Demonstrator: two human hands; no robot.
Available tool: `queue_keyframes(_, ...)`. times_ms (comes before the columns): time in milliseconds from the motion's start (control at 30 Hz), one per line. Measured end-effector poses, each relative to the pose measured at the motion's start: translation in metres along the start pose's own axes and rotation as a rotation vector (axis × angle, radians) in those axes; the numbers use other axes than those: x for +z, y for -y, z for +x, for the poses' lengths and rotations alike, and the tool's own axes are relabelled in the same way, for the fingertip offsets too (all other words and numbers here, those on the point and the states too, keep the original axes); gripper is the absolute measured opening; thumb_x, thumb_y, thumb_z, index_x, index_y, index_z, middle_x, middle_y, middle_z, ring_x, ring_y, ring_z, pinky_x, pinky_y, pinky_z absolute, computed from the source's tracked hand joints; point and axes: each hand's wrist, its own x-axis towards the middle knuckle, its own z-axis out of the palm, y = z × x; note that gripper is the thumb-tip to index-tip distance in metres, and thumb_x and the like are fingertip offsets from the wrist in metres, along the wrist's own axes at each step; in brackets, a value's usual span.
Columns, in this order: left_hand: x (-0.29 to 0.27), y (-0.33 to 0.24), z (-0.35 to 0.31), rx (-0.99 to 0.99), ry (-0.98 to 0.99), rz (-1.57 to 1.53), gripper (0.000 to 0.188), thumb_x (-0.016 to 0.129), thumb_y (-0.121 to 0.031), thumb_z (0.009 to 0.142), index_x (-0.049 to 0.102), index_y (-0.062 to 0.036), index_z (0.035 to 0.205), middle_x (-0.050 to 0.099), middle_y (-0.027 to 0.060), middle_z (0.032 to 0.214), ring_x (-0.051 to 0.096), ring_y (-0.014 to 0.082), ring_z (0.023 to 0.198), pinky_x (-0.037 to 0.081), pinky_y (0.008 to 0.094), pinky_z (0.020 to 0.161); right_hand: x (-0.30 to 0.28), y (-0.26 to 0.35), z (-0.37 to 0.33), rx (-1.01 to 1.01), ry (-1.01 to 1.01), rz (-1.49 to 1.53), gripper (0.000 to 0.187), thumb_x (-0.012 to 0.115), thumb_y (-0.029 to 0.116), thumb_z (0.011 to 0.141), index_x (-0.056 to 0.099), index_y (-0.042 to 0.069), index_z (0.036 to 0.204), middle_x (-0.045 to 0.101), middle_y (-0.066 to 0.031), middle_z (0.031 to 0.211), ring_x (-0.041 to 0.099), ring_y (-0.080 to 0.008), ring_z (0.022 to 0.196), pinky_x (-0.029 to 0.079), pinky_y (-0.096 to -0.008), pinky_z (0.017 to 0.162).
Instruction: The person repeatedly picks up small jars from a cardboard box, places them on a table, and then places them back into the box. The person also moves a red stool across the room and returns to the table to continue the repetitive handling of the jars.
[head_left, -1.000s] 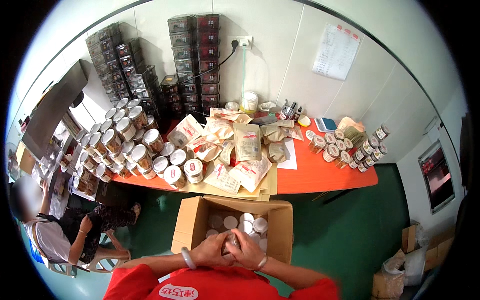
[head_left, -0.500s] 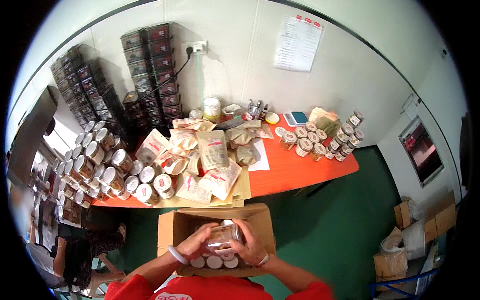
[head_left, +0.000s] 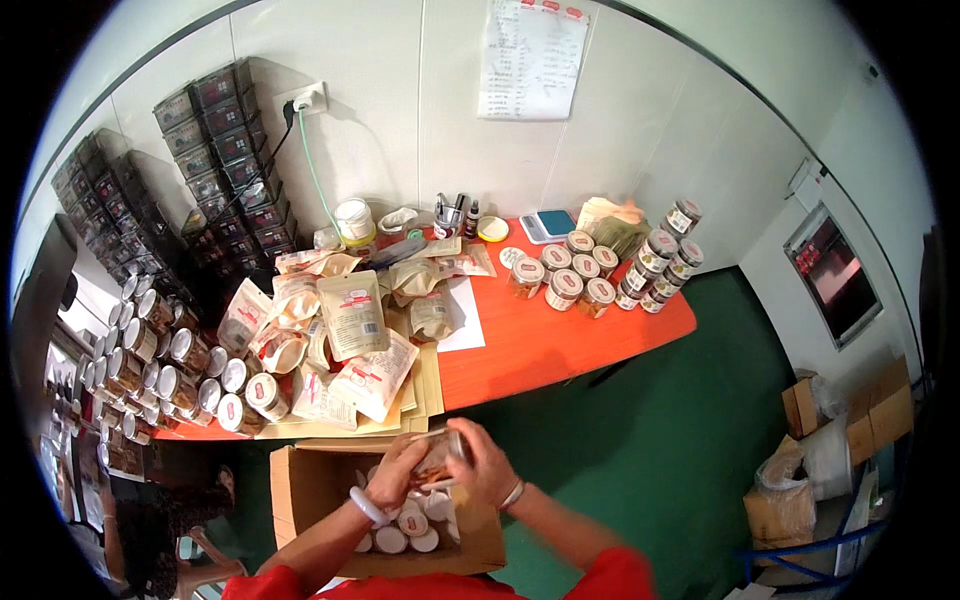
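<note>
Over the open cardboard box (head_left: 285,500), just off the front edge of the desk (head_left: 520,350), a clear jar (head_left: 438,460) with brownish contents is lying tilted in two hands. The left hand (head_left: 398,473) is curling its fingers partway around one end; the right hand (head_left: 486,465) is gripping the opposite end, its fingers bent to the jar's width. Both are holding only this jar. The right hand is covering much of its end, so how tightly any lid is sitting cannot be told.

Below, white-topped jars (head_left: 391,540) are lying close together in the box. Near the desk's front edge, a stand-up pouch (head_left: 352,318) is leaning among kraft pouches (head_left: 375,375), with two red-marked jars (head_left: 266,395) standing beside them.

The likeliest trouble is a drop: if either palm were slipping on the smooth wall, the jar could be falling onto the tops beneath and cracking. A loose lid could be letting contents spill, since the jar is tilting. An elbow catching the two edge jars could be toppling them.
</note>
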Motion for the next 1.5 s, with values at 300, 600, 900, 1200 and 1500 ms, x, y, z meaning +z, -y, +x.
queue_keyframes(300,-0.035,0.047,-0.004,-0.116,-0.234,0.321,0.067,0.064,-0.032,0.089,0.033,-0.0013,0.139,0.058,0.0141,0.111,0.059,0.0181,0.093,0.055,0.031,0.068,-0.104,-0.138,0.14,0.486,0.198,-0.686,0.067,0.073,0.034,0.074,0.046,0.0,0.125,0.054,-0.022,0.121,0.054,-0.0389,0.108,0.044,-0.0462,0.093)
queue_keyframes(600,-0.07,0.058,-0.075,-0.222,-0.528,0.208,0.061,0.067,-0.021,0.087,0.038,-0.0028,0.137,0.052,0.0159,0.123,0.058,0.0217,0.103,0.055,0.0317,0.075,-0.067,-0.224,0.145,0.125,0.14,-1.164,0.03,0.064,0.026,0.077,0.061,0.001,0.094,0.062,-0.0191,0.101,0.063,-0.0338,0.088,0.05,-0.0479,0.077)
queue_keyframes(900,-0.141,0.033,-0.146,0.044,-1.002,0.261,0.05,0.069,-0.02,0.085,0.049,0.0011,0.125,0.058,0.0135,0.113,0.06,0.018,0.092,0.054,0.03,0.066,-0.072,-0.284,0.123,0.25,0.103,-1.084,0.056,0.059,0.011,0.082,0.042,-0.008,0.131,0.046,-0.0285,0.132,0.043,-0.0414,0.123,0.032,-0.0446,0.108)
queue_keyframes(1200,-0.341,-0.05,-0.18,0.531,-1.563,1.026,0.094,0.082,-0.027,0.067,0.027,-0.0016,0.139,0.041,0.0262,0.132,0.041,0.0423,0.122,0.038,0.0443,0.102,0.004,-0.171,0.061,0.08,0.109,-0.673,0.023,0.06,0.007,0.077,0.055,-0.004,0.096,0.057,-0.026,0.104,0.053,-0.0423,0.099,0.044,-0.0484,0.088)
queue_keyframes(1500,-0.453,-0.112,-0.118,0.392,-1.825,1.063,0.103,0.083,-0.04,0.063,0.025,-0.0078,0.142,0.047,0.0264,0.124,0.048,0.0434,0.113,0.042,0.0469,0.095,0.171,-0.113,-0.066,0.374,0.571,-0.432,0.035,0.061,0.019,0.081,0.058,0.002,0.111,0.061,-0.0221,0.106,0.057,-0.0401,0.099,0.047,-0.045,0.086)
